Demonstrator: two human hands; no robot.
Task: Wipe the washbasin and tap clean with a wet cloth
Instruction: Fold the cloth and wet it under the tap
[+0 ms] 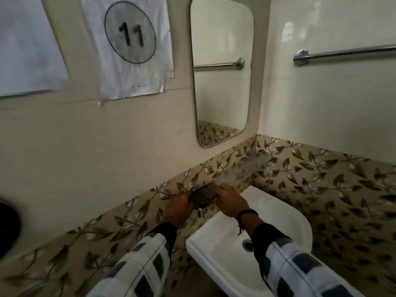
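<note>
A small white washbasin (216,251) hangs in the corner, with its drain (248,245) showing near my right forearm. A striped black-and-white cloth (204,195) is stretched over the wall-mounted tap above the basin's back rim. Only bits of the tap's chrome (199,212) show under and beside the cloth. My left hand (179,207) grips the cloth's left end and my right hand (230,200) grips its right end, both close to the wall.
A mirror (222,69) hangs above the basin. A chrome towel rail (342,52) runs along the right wall. Paper sheets, one marked 11 (130,39), are stuck on the left wall. Leaf-patterned tiles (321,179) surround the basin.
</note>
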